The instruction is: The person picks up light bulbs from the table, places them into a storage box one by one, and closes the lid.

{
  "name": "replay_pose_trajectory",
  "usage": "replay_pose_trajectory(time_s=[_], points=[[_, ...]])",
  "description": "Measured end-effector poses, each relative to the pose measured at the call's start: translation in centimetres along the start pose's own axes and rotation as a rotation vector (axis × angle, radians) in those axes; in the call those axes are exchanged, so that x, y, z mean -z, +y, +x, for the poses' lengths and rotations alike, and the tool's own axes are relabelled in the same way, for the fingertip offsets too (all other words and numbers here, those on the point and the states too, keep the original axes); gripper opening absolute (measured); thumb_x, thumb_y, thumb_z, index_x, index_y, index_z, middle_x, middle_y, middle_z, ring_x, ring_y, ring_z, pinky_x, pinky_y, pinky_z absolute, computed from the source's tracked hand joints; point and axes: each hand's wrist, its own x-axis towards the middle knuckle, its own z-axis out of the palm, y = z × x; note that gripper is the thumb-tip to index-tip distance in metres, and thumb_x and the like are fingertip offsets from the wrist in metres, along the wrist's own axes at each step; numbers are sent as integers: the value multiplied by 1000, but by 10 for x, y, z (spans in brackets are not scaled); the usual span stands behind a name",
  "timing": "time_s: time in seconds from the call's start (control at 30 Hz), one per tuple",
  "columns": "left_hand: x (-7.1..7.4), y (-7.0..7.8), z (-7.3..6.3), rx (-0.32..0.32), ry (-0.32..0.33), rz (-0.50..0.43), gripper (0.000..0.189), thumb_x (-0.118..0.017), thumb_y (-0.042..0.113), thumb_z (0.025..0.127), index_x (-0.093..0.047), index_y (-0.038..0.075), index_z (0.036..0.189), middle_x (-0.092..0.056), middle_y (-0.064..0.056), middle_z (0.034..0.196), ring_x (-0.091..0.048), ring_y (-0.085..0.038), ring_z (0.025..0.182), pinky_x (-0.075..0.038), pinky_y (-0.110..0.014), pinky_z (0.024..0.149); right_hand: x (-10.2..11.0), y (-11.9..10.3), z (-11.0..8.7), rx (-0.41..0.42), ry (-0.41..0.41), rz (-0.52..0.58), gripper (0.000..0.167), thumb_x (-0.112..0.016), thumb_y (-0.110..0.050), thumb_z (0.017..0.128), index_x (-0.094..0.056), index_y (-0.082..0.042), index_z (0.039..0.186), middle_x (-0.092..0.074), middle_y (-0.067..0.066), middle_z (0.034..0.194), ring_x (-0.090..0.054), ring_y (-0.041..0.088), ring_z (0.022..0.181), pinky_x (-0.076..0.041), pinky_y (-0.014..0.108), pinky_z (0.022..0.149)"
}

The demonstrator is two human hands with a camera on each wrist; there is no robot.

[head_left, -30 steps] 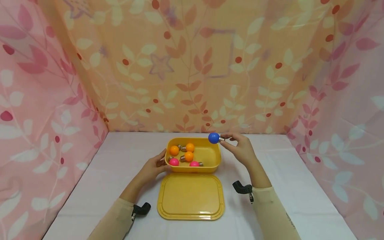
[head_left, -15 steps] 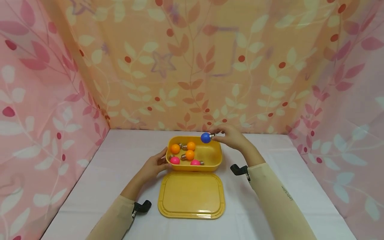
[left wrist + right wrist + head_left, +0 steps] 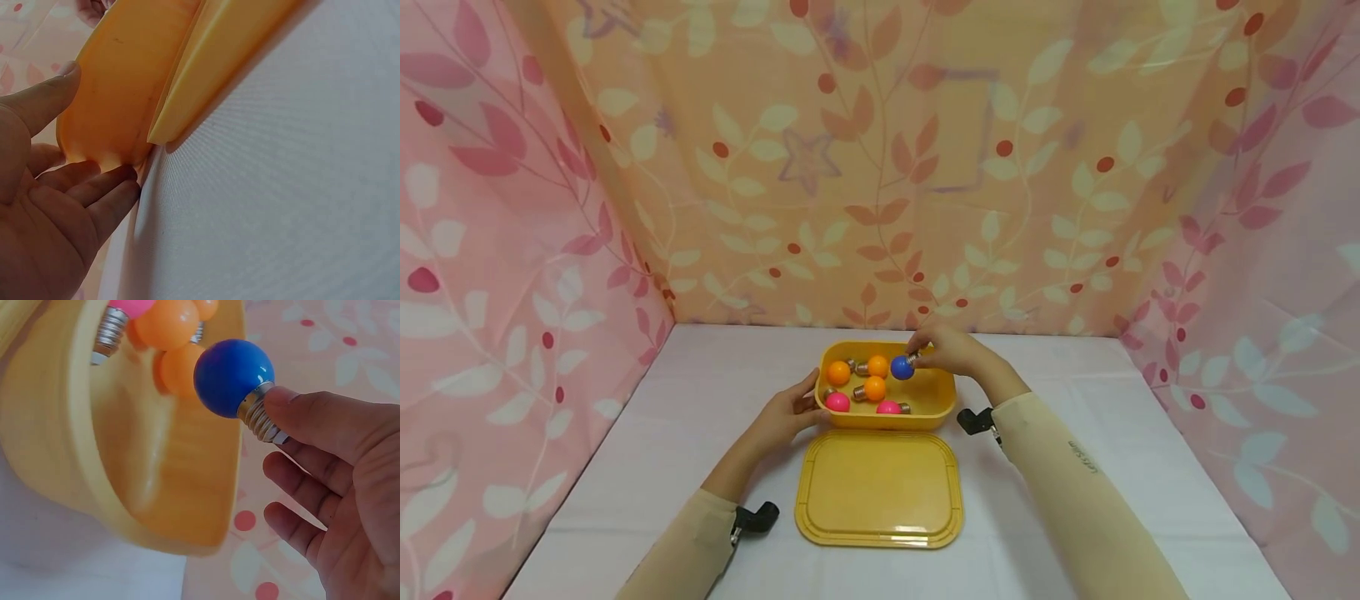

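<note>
My right hand [image 3: 951, 350] pinches a blue light bulb [image 3: 902, 367] by its metal screw base, over the inside of a yellow plastic box [image 3: 936, 400]. In the right wrist view the blue bulb hangs close to the orange bulbs, held between thumb and fingers. Orange bulbs [image 3: 877, 366] and pink bulbs [image 3: 838, 402] lie in the left half and along the front of the box. My left hand [image 3: 782, 417] grips the box's left end. Its fingertips press the outer wall in the left wrist view, with the thumb [image 3: 53, 94] at the wall's edge.
A yellow lid [image 3: 878, 492] lies flat on the white-covered table [image 3: 655, 467], just in front of the box. Patterned fabric [image 3: 880, 167] hangs at the back and on both sides.
My right hand has brought the blue bulb leftward and lower, from the box's back right corner to over its middle. The left hand stays at the box's left end.
</note>
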Motion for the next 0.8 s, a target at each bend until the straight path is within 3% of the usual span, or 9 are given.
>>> replay_pose_trajectory(time_s=[0.27, 0.53, 0.8], points=[[-1, -1, -1, -11, -3, -3, 95, -81, 36, 88, -25, 23, 164, -30, -8, 167, -50, -28, 142, -45, -40, 112, -8, 0, 10, 4, -47, -3, 20, -79, -20, 92, -78, -11, 110, -73, 2, 110, -66, 32, 113, -54, 44, 105], [-2, -1, -2, 2, -2, -22, 95, -81, 36, 89, -25, 25, 164, -31, -7, 167, -50, -28, 142, -45, -39, 112, -20, 3, 15, -61, -70, 53, 21, -81, -20, 90, -79, -14, 109, -74, -3, 105, -67, 20, 105, -57, 39, 101], [-1, 0, -1, -3, 1, -7, 94, -81, 37, 88, -26, 26, 164, -31, -5, 167, -51, -26, 142, -46, -39, 112, -26, 4, 16, -88, -77, 95, 22, -81, -19, 90, -78, -12, 111, -74, -3, 106, -66, 20, 105, -54, 42, 105]])
